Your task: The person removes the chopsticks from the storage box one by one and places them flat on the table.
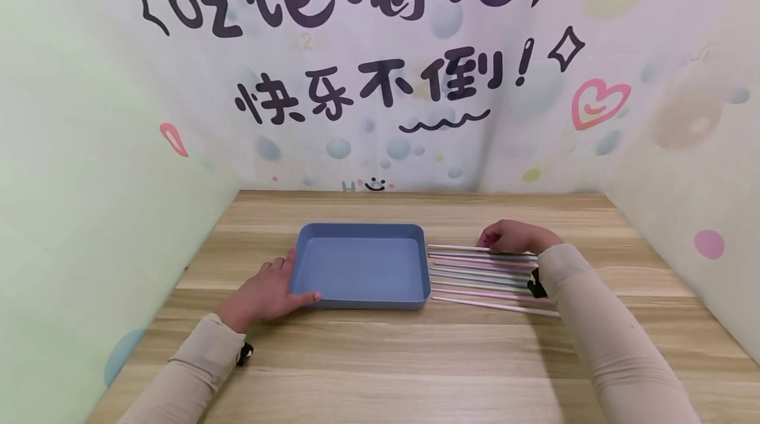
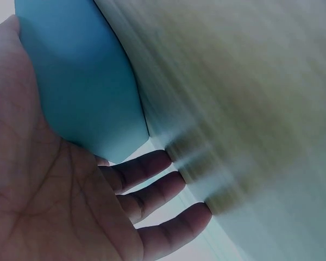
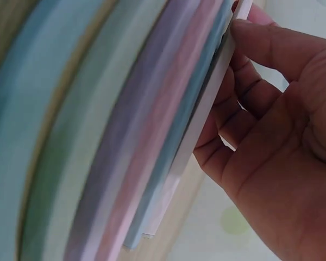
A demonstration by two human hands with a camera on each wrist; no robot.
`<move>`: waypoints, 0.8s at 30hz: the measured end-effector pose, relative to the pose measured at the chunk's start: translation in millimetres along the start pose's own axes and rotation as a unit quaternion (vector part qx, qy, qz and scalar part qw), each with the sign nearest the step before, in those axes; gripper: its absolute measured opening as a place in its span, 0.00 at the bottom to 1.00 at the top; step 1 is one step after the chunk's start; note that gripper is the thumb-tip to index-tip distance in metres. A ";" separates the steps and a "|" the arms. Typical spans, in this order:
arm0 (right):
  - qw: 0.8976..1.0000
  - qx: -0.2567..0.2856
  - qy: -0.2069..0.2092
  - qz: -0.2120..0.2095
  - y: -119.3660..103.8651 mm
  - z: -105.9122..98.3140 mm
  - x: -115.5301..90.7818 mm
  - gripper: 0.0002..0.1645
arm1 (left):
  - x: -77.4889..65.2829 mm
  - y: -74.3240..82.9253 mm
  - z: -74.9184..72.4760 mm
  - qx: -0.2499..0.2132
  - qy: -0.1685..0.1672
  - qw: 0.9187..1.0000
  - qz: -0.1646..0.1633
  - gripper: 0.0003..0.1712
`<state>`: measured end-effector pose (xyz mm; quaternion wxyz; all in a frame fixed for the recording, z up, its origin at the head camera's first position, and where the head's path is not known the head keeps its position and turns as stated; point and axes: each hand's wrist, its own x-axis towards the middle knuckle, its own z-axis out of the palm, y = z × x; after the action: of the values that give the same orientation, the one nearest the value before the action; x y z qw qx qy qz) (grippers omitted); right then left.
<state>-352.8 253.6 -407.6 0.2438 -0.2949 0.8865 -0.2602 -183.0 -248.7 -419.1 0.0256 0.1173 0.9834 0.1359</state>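
A shallow blue rectangular tray (image 1: 359, 269) lies on the wooden table, its inside bare. My left hand (image 1: 267, 292) rests against its front left corner, thumb along the front rim and fingers by the left side. In the left wrist view these fingers (image 2: 163, 231) reach down to the tabletop beside the tray wall (image 2: 92, 92). Right of the tray, several pastel chopsticks (image 1: 493, 306) lie side by side. At the far edge of the row, my right hand (image 1: 513, 237) pinches a whitish chopstick (image 3: 198, 125) between thumb and fingers; its far end is partly hidden.
The wooden tabletop (image 1: 368, 364) extends in front of the tray and chopsticks. Behind stands a white printed backdrop (image 1: 368, 94) with large dark characters. Pale side walls (image 1: 89, 180) border the table on the left and right.
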 end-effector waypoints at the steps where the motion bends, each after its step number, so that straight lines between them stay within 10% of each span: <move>1: 1.000 0.000 0.000 -0.002 0.2 0.0 0.0 0.10 | 0.0 -0.1 -0.1 0.000 -0.001 1.000 -0.001 0.67; 24: 1.000 -0.009 0.001 0.016 1.1 2.3 -3.8 0.08 | -0.4 0.7 -1.6 -0.002 -0.009 1.000 -0.005 0.67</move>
<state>-349.2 256.2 -408.9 0.2449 -0.2823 0.8937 -0.2484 -182.6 -248.6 -417.4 0.0352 0.1134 0.9835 0.1367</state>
